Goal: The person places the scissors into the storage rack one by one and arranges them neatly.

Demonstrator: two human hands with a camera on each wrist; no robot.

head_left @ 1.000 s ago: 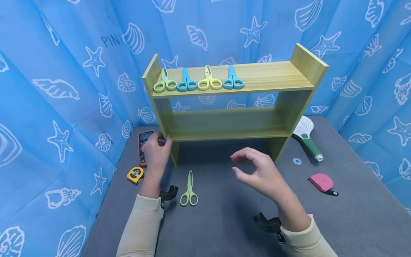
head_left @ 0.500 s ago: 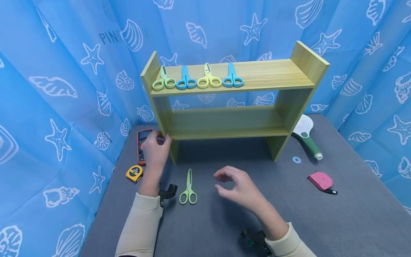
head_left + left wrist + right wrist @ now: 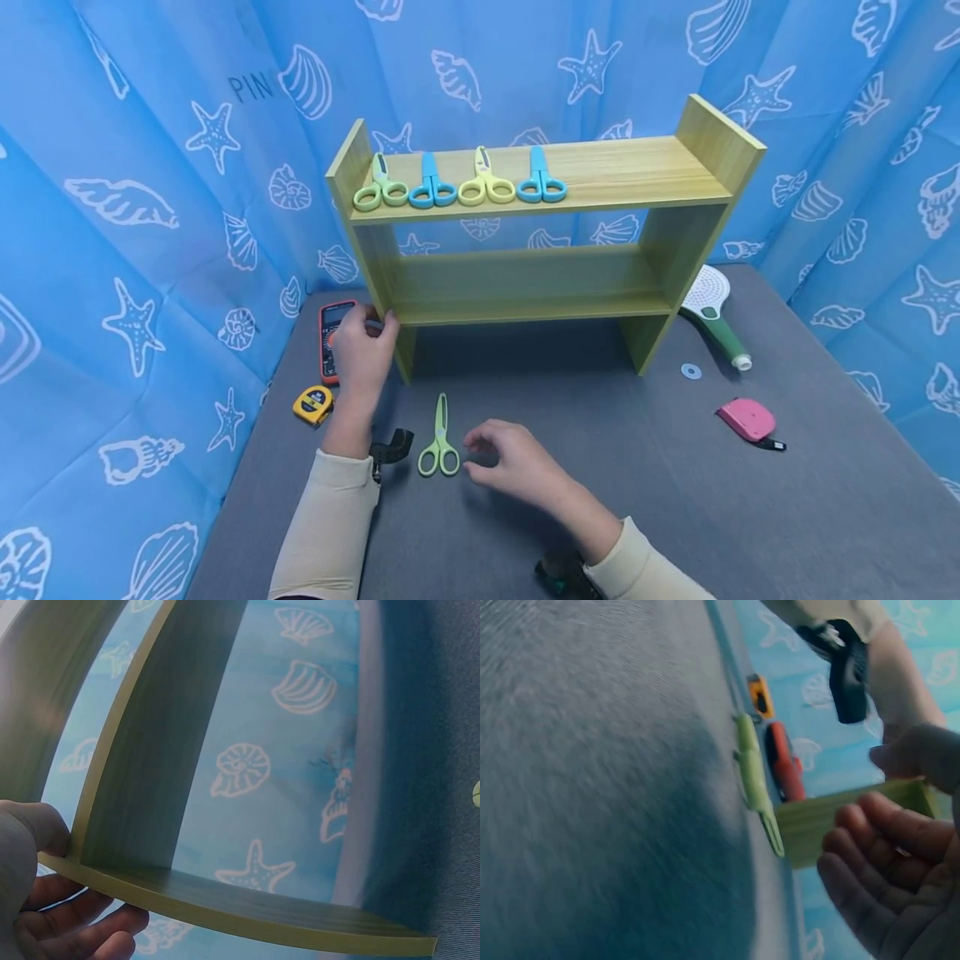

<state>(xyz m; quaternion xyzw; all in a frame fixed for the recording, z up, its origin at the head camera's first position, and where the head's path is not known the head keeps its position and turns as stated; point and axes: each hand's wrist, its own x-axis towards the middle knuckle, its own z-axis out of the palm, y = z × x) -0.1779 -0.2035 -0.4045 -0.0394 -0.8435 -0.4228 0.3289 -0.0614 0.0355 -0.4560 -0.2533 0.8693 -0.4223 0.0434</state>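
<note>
My left hand (image 3: pixel 362 354) holds the left side panel of a wooden shelf (image 3: pixel 525 317), thumb on the front edge and fingers round the outer side, as the left wrist view shows. Green scissors (image 3: pixel 440 437) lie on the grey table, blades pointing towards the shelf. Just right of their handles is my right hand (image 3: pixel 517 462), apart from them, with thumb and fingers spread and nothing between. On the top shelf lie green scissors (image 3: pixel 380 187), blue scissors (image 3: pixel 431 185), yellow scissors (image 3: pixel 485 181) and another pair of blue scissors (image 3: pixel 540 179) in a row.
Left of the shelf lie a red-framed multimeter (image 3: pixel 328 346) and a yellow tape measure (image 3: pixel 313 404). To its right are a green and white shower head (image 3: pixel 716 317), a small pale disc (image 3: pixel 691 372) and a pink tape measure (image 3: pixel 747 419). A blue curtain (image 3: pixel 187 250) hangs behind.
My right hand has moved left and nearer to me, coming beside the green scissors on the table. The left hand has stayed on the shelf's side panel.
</note>
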